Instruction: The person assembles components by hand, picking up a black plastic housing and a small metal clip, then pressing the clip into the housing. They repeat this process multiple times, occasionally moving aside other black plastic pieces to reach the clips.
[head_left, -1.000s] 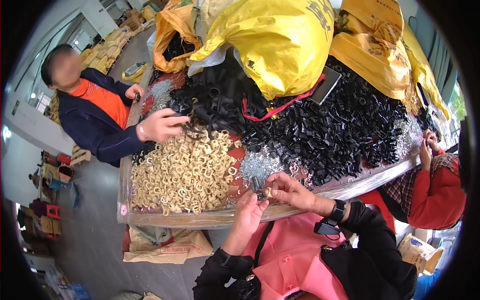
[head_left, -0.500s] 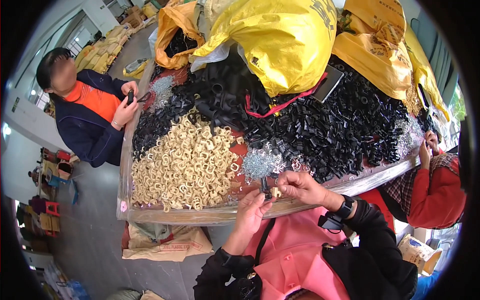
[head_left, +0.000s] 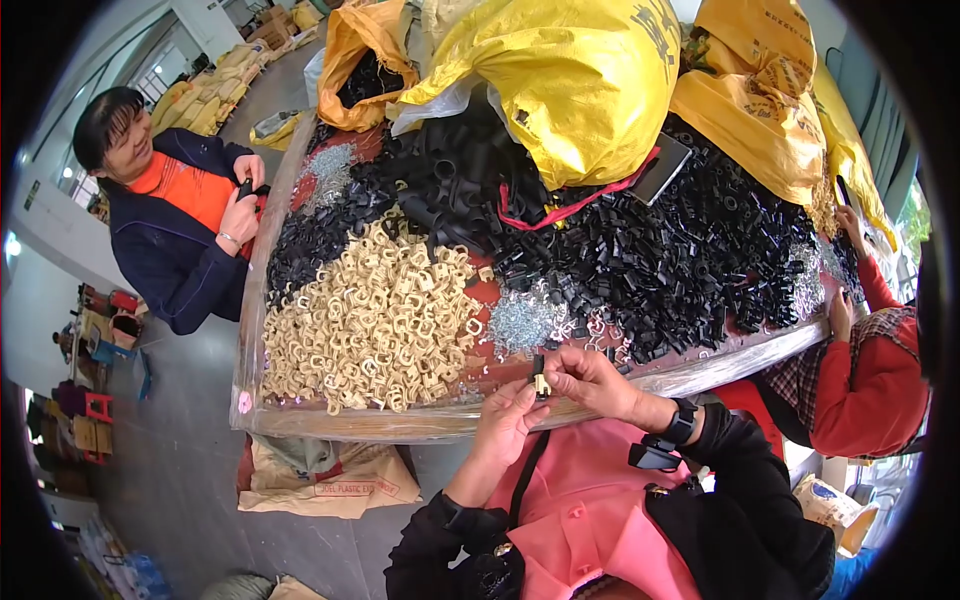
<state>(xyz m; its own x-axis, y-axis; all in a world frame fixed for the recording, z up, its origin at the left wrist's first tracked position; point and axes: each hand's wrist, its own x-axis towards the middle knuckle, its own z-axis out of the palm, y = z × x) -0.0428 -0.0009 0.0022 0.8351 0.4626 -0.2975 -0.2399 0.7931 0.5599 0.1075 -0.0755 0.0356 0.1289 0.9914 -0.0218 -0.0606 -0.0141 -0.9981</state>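
Left hand [head_left: 508, 418] grips black part [head_left: 538, 363], roughly upright, seemingly to steady it while right hand [head_left: 592, 382] pinches beige clip [head_left: 541, 385] against it; can't tell if clip goes round it or only touches. Both parts sit over the near edge of the table [head_left: 400, 425], likely for a close view. Beige pile [head_left: 360, 330], metal bits [head_left: 520, 322] and black pile [head_left: 680, 265] lie loose, probably for easy reach. Black part: small, dark, narrow; clip: pale, blocky, finer shape too small to tell
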